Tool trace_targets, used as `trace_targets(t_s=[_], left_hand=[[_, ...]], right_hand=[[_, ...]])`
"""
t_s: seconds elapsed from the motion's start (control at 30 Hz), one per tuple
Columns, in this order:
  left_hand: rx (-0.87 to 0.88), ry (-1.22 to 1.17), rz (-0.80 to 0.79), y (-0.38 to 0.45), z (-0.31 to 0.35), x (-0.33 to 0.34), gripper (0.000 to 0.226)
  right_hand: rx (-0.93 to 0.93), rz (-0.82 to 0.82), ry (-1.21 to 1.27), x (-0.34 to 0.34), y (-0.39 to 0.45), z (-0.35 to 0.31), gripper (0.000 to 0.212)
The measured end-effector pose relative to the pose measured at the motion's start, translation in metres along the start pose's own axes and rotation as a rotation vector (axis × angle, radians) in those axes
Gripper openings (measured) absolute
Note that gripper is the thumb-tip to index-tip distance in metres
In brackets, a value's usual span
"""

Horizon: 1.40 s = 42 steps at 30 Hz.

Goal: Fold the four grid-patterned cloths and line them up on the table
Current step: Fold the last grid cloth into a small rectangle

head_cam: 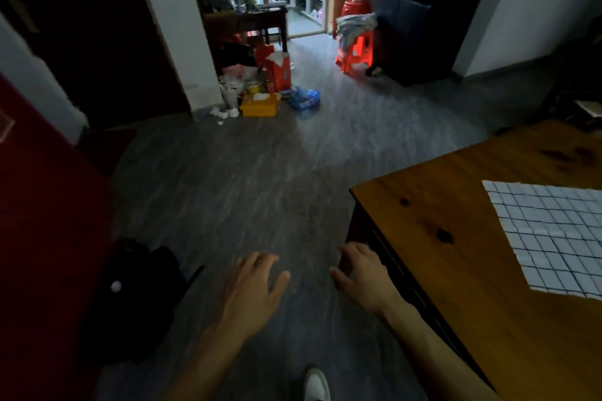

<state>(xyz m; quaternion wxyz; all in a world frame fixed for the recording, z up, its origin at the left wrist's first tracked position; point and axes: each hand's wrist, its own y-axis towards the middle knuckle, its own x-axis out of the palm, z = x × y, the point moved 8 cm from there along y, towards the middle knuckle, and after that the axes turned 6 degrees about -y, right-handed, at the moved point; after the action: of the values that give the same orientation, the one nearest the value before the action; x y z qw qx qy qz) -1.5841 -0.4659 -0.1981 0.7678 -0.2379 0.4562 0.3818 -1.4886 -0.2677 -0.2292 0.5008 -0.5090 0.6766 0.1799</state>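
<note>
One grid-patterned cloth (550, 237) lies spread flat on the table (456, 231), at the frame's right edge, apparently unfolded; the other three are out of view. No folding or lining up is evident. Left hand (254, 289) and right hand (361, 276) hang over the floor, each grip relaxed and empty.

Red stool (355, 42) by dark cabinet (410, 12) — yellow box (259, 105) on floor.

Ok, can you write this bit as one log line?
left hand: open, empty | right hand: open, empty | grid-patterned cloth: flat on wooden table
</note>
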Motion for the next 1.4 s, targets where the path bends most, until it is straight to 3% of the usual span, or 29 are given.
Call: trace_targets(t_s=[0.17,0.27,0.43,0.67,1.03,1.17,1.4], left_hand=[[0.055,-0.117,-0.021,0.11,0.022,-0.015,0.042],[0.116,-0.152,-0.061,0.165,0.039,-0.011,0.037],[0.216,-0.239,-0.151,0.248,0.048,0.008,0.038],[0.381,-0.339,-0.204,0.379,0.04,0.013,0.061],[0.673,-0.244,-0.331,0.544,0.072,0.01,0.049],[0.767,-0.077,-0.396,0.595,0.091,0.038,0.042],[0.845,0.012,-0.457,0.707,0.152,0.076,0.053]], right_hand=[[0.034,0.081,0.07,-0.055,0.069,0.005,0.058],[0.084,0.1,0.086,-0.08,0.098,0.021,0.056],[0.19,0.138,0.063,-0.103,0.15,0.038,0.052],[0.39,0.21,0.023,-0.131,0.246,0.035,0.054],[0.621,0.332,0.096,-0.178,0.348,0.031,0.054],[0.731,0.316,0.073,-0.181,0.387,0.063,0.059],[0.892,0.426,0.205,-0.211,0.472,0.143,0.06]])
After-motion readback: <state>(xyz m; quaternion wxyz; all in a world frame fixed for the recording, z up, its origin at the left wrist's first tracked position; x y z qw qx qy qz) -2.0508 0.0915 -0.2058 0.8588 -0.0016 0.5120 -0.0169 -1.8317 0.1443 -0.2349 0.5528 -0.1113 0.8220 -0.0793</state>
